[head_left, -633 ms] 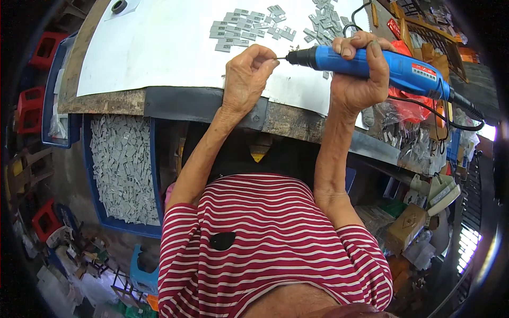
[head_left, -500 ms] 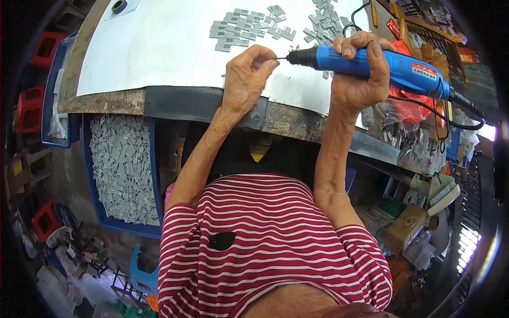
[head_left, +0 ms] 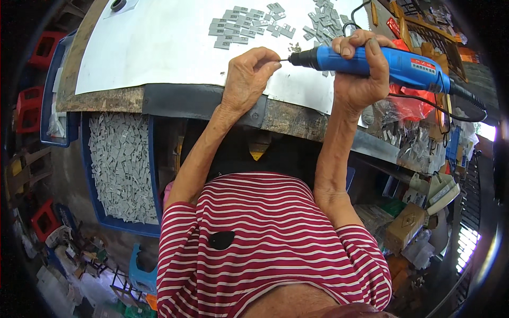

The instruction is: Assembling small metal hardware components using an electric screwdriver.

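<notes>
My right hand (head_left: 360, 79) is wrapped round a blue electric screwdriver (head_left: 405, 68), held level above the worktable with its black nose toward the left. A thin metal bit (head_left: 284, 60) runs from the nose to the fingertips of my left hand (head_left: 246, 79). There the thumb and forefinger are pinched together at the bit's end; whatever sits between them is too small to make out. Beyond the hands, flat grey plastic pieces (head_left: 244, 25) lie in rough rows, with a looser heap of grey pieces (head_left: 326, 24) to their right. Tiny dark screw-like bits (head_left: 295, 47) lie just behind the nose.
White sheeting (head_left: 154, 53) covers the wooden table. A blue bin (head_left: 95, 204) full of grey pieces (head_left: 122, 164) stands below its left front edge. The black cord (head_left: 469, 100) trails at right, near a red plastic bag (head_left: 413, 108). A dark ring (head_left: 117, 5) lies at the far left.
The screwdriver's nose and my left fingertips have shifted very slightly to the right. Both hands keep the same grip.
</notes>
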{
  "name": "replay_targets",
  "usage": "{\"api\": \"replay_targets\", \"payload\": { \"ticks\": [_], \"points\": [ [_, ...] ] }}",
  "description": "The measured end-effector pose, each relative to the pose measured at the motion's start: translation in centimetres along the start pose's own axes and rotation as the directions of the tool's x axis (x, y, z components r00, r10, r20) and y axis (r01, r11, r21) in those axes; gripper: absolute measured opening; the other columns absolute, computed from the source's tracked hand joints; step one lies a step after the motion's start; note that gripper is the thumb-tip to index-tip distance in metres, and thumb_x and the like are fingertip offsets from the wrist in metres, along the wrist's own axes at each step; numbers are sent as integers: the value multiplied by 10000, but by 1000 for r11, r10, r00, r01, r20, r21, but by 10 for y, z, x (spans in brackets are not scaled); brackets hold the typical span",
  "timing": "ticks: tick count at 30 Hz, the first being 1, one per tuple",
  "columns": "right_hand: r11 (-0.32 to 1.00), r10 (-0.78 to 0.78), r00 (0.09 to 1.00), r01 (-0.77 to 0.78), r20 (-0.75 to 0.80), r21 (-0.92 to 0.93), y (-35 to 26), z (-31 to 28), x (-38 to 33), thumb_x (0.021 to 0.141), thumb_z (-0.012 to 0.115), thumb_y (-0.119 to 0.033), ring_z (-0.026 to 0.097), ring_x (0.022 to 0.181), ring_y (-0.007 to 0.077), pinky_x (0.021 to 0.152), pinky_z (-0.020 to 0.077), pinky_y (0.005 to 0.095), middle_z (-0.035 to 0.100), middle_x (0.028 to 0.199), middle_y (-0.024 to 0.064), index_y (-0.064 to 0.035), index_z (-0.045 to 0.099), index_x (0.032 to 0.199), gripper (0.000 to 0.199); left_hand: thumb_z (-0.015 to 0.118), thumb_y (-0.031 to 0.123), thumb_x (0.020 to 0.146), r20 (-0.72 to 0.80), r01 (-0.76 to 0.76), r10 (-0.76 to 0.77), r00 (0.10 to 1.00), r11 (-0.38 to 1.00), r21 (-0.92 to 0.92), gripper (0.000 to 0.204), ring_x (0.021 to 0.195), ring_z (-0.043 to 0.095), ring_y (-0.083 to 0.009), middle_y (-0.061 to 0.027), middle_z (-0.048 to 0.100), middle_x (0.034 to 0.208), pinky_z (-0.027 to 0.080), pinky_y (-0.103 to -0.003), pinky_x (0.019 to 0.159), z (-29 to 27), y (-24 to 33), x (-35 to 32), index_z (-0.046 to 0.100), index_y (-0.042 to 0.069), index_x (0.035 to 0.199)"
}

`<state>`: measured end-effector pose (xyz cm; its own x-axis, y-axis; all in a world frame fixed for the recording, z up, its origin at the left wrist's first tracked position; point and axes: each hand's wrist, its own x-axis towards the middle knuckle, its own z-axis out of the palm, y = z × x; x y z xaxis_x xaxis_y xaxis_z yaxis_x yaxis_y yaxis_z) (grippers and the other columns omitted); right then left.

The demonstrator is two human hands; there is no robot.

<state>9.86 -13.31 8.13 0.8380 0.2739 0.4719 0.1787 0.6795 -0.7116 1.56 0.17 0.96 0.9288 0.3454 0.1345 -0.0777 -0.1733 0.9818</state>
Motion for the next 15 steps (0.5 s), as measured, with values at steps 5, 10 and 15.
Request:
{"api": "replay_targets", "payload": {
  "ticks": [5,10,15],
  "points": [
    [998,-17,999,19,32,-53,-8,1,-1,796,497,-69,494,615,186,651,378,372,550,785,125,-65,514,901,106,583,87,783,62,-43,42,997,999,13,131,639,563,-126,-81,616,722,456,-255,581,4,1,0,620,-22,845],
    [1000,-2,1000,2,-2,4,-7,3,-5,799,497,-58,504,612,185,647,381,369,558,784,122,-60,547,897,110,591,137,803,53,-102,102,993,995,14,129,589,467,-55,8,574,686,389,-200,517,5,-6,-2,644,42,873],
    [1000,-2,999,2,40,-12,-10,3,-4,804,502,-61,506,617,188,645,373,362,561,784,121,-60,548,907,113,593,131,803,54,-117,116,992,993,11,126,603,483,-68,7,579,695,404,-211,532,4,-5,-1,644,37,870]
  ]
}}
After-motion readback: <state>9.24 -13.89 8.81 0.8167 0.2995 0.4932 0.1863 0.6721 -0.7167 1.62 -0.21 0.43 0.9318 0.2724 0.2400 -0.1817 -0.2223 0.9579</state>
